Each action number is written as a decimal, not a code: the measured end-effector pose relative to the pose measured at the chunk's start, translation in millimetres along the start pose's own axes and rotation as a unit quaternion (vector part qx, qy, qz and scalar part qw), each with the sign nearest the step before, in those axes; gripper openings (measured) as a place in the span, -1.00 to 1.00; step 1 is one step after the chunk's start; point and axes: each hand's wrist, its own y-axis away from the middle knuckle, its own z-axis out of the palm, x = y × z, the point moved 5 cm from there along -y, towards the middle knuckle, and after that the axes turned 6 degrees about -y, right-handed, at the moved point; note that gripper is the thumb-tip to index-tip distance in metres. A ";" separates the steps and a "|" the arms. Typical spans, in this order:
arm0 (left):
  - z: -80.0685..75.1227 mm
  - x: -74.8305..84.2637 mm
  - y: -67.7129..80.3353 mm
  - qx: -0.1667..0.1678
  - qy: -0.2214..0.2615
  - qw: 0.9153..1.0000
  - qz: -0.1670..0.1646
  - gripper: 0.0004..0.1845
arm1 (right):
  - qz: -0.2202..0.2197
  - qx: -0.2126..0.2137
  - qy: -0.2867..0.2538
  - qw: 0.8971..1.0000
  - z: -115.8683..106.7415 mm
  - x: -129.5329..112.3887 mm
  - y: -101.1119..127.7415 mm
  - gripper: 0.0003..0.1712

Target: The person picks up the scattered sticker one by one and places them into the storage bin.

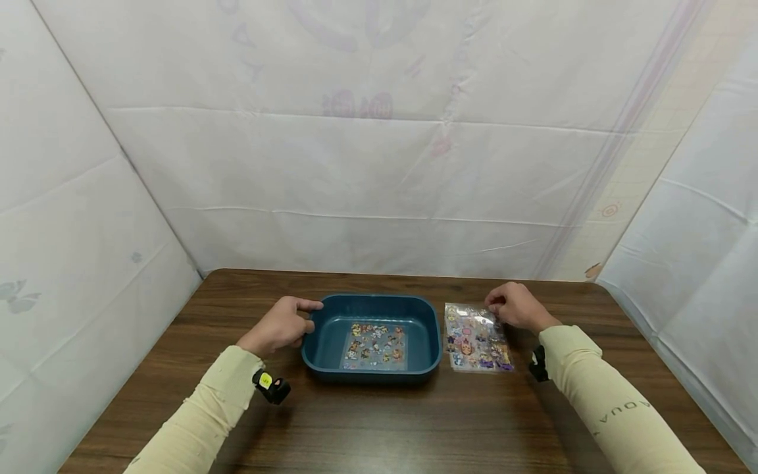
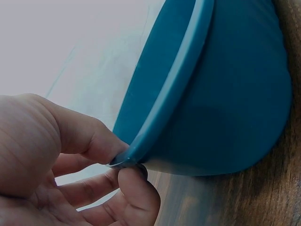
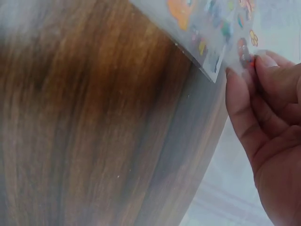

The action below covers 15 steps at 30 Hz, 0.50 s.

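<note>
A teal plastic basin [image 1: 372, 377] stands on the table with a clear sticker sheet [image 1: 376, 347] lying flat on its floor. My left hand [image 1: 283, 324] pinches the basin's left rim between thumb and fingers, as the left wrist view confirms up close on the rim [image 2: 171, 89]. Right of the basin lie clear sheets of colourful cartoon stickers [image 1: 476, 339], seemingly more than one together. At their far right corner, my right hand [image 1: 515, 306] pinches a sheet between thumb and finger. From the right wrist, a sheet corner [image 3: 207, 70] shows beside the fingertips of the right hand [image 3: 277, 113].
The dark wood-grain table [image 1: 379, 428] extends in front of the basin. White printed sheeting [image 1: 355, 164] hangs behind the table's far edge and along both sides. A black band with a camera [image 1: 271, 387] sits on the left wrist, another [image 1: 538, 364] on the right.
</note>
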 end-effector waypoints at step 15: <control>-0.2 2.0 1.3 0.000 -0.011 1.000 -0.009 -0.43 | 0.012 -0.006 -0.116 0.993 -2.2 8.7 3.8 -0.70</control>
